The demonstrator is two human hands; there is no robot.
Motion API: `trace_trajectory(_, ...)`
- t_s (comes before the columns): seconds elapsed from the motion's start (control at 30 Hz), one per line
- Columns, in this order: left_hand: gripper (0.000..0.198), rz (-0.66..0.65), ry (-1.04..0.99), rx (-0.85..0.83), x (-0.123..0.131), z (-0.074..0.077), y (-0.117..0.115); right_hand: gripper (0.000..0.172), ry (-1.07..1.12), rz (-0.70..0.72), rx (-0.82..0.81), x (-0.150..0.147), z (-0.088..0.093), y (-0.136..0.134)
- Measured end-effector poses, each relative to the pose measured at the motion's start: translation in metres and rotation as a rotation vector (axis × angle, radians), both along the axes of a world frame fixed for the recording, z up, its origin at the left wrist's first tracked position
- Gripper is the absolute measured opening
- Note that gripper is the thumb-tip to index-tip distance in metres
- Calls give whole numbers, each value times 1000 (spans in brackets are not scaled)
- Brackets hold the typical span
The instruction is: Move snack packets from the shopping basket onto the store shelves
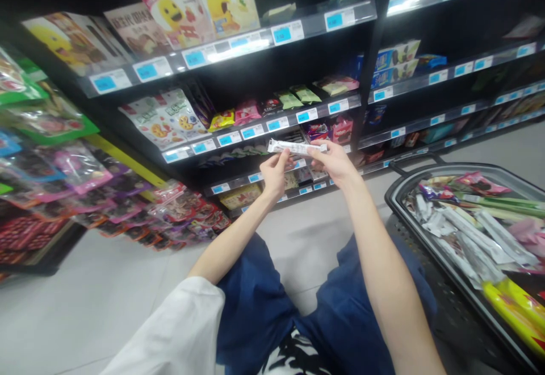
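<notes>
A slim white stick-shaped packet (298, 148) is stretched level between my two hands, in front of the lower shelves. My left hand (276, 171) pinches it near its left part, thumb on top. Toward the packet's right end, my right hand (333, 162) grips it with thumb and fingers. The print on the packet is too blurred to read. Behind it, small snack bags (247, 112) in yellow, pink and green lie on a shelf. Pink and purple packs (340, 129) sit just beyond my right hand.
A black shopping basket (389, 193) stands at my right, holding white stick packets (468, 230), yellow packs (513, 307) and other snacks. Boxes with yellow cartoon faces (174, 14) line the upper shelf. Hanging bags (85, 165) crowd the left side. Grey floor (128, 295) lies below.
</notes>
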State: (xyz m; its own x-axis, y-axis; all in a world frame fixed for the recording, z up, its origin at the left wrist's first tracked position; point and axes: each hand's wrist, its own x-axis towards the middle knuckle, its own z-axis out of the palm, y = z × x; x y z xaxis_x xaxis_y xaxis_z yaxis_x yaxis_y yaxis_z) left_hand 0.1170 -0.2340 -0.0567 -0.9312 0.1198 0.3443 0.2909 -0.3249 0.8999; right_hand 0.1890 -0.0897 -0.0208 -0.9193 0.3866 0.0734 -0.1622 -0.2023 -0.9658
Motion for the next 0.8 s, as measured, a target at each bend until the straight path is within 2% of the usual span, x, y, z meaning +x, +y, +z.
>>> trace_trajectory(0.27,41,-3,-11,2,-1,-1,0,28,-5,-5,5,-1,1,-1)
trace_trajectory(0.53,41,-75,-45,20,-2,0,0,15,-30,34,-79,4,9,-5)
trace_trajectory(0.63,39,-112,-59,26,-4,-2,0,8,-21,24,-61,6,11,-6)
trace_trajectory(0.8,38,-150,-120,60,-5,-2,0,29,33,0,34,3,4,-3)
